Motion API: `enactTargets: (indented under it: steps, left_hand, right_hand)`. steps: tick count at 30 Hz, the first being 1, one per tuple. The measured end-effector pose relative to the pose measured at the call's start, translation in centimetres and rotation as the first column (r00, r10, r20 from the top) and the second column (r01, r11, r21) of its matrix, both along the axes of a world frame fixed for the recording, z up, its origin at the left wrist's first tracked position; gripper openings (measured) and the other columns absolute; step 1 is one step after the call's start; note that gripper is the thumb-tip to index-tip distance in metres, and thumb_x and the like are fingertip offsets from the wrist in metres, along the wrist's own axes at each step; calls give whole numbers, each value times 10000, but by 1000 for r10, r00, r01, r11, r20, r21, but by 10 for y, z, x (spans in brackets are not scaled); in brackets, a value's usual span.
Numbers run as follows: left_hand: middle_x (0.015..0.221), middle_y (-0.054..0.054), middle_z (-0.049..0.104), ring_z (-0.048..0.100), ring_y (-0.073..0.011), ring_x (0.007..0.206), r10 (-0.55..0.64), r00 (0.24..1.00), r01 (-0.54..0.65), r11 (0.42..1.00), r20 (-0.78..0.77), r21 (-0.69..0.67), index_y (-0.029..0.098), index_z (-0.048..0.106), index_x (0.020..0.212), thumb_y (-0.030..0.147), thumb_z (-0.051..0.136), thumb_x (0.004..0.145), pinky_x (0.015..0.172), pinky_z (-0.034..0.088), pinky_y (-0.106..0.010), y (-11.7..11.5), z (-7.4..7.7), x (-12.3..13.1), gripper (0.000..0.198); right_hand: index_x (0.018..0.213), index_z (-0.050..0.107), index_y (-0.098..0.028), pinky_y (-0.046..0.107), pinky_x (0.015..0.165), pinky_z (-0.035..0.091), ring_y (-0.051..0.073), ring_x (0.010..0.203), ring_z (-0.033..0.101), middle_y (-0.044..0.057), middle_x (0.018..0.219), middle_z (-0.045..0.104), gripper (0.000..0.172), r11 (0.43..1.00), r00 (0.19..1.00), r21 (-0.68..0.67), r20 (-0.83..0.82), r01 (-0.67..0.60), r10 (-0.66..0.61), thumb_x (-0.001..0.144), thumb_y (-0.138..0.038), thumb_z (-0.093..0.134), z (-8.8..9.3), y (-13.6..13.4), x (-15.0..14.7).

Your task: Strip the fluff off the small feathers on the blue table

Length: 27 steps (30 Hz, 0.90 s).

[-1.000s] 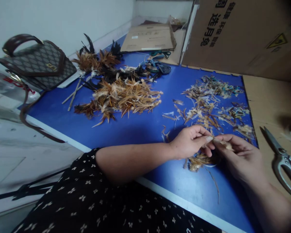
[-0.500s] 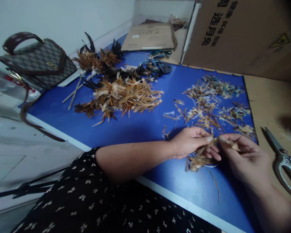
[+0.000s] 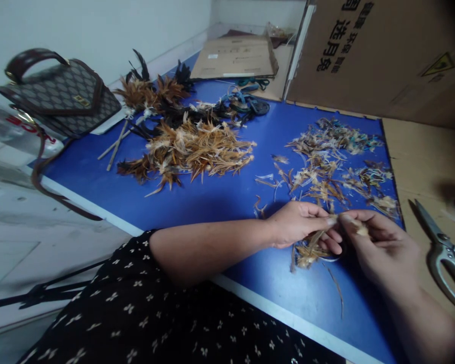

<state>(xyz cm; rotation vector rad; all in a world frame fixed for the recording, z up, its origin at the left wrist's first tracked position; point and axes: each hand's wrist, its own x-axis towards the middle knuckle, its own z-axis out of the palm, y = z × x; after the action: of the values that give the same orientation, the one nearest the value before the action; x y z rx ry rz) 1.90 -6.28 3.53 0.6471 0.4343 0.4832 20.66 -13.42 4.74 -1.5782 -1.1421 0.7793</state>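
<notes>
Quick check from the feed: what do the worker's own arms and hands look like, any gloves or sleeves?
Both hands are bare, with no gloves: left hand, right hand. Both forearms are uncovered too. No rings or watch show. The dark garment with small pale flower prints ends at about the left elbow.

Blue table (image 3: 220,202) — feather piles (image 3: 197,149), scraps (image 3: 333,162), handbag (image 3: 60,98), scissors (image 3: 445,253).

head cam | worn | faces forward-down | close over blue table (image 3: 220,202)
</notes>
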Motion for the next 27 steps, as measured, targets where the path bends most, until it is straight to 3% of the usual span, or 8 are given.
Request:
enactTargets:
  steps: [4, 8, 14, 20, 27]
  left_hand:
    - [922, -96, 814, 804, -175, 822, 220, 975, -220, 975, 30, 7, 110, 741, 934, 432, 975, 826, 887, 608, -325, 1, -7, 6, 412]
    - [1044, -116, 835, 809, -217, 1004, 421, 903, -425, 905, 84, 27, 119, 796, 959, 455, 965, 818, 1127, 556, -428, 2, -6, 10, 402]
    - [1116, -143, 835, 802, -253, 1122, 440, 896, -443, 896, 59, 39, 123, 822, 1003, 415, 911, 881, 1165, 535, -457, -1, 0, 9, 329]
    - [1074, -120, 833, 807, -221, 1029, 463, 880, -467, 884, 108, 14, 121, 811, 965, 375, 916, 877, 1137, 556, -434, -1, 3, 8, 288]
    - [1027, -91, 823, 802, -196, 992, 588, 806, -590, 808, 67, 1, 126, 749, 907, 327, 893, 904, 1048, 575, -366, 13, 14, 2, 247]
  right_hand:
    - [990, 803, -226, 255, 642, 650, 176, 690, 743, 50, 883, 809, 435, 999, 1000, 54, -16, -3, 3, 833, -613, 927, 0, -3, 2]
    - [938, 808, -220, 228, 607, 589, 157, 645, 695, 45, 813, 783, 341, 979, 969, 84, 181, -184, 166, 879, -544, 898, 0, -6, 1]
    - [1012, 823, -237, 284, 628, 580, 184, 657, 708, 49, 853, 812, 291, 942, 887, 77, 369, -327, 278, 936, -517, 839, -7, -6, -8]
    - [941, 797, -241, 281, 617, 561, 181, 649, 691, 40, 815, 788, 281, 933, 887, 80, 349, -350, 303, 975, -520, 796, -5, -4, -7]
    - [871, 768, -241, 261, 559, 501, 160, 606, 633, 16, 731, 725, 234, 928, 888, 145, 373, -343, 270, 958, -453, 811, 0, -7, -3]
